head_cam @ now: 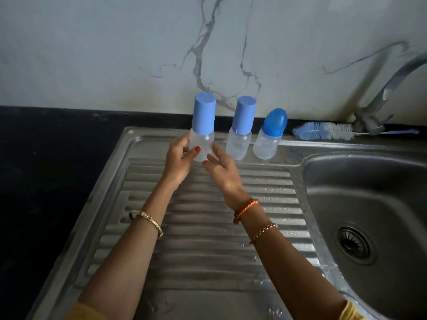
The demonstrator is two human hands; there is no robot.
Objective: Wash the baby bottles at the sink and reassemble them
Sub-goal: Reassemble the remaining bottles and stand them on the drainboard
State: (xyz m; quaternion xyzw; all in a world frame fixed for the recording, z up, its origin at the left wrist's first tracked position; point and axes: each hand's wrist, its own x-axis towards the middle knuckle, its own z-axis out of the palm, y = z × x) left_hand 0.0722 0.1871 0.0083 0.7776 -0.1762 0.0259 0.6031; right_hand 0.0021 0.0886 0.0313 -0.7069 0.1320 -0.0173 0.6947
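You had three capped bottles in a row at the drainboard's (208, 227) far edge, so the job looked nearly done. Your left hand (179, 158) gripped the left bottle (203, 132), thumb curled on its clear body; your right hand (221, 172) touched its base with fingers spread. The middle bottle (240, 132) stood just beside it; the right bottle (269, 137) stood nearer the basin (369, 204). Open board lay near you.

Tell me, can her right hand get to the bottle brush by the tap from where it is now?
Probably yes. The right hand is open beside the leftmost bottle, holding nothing. The bottle brush lies exposed behind the sink rim, though the two other bottles stand along the way and need skirting.
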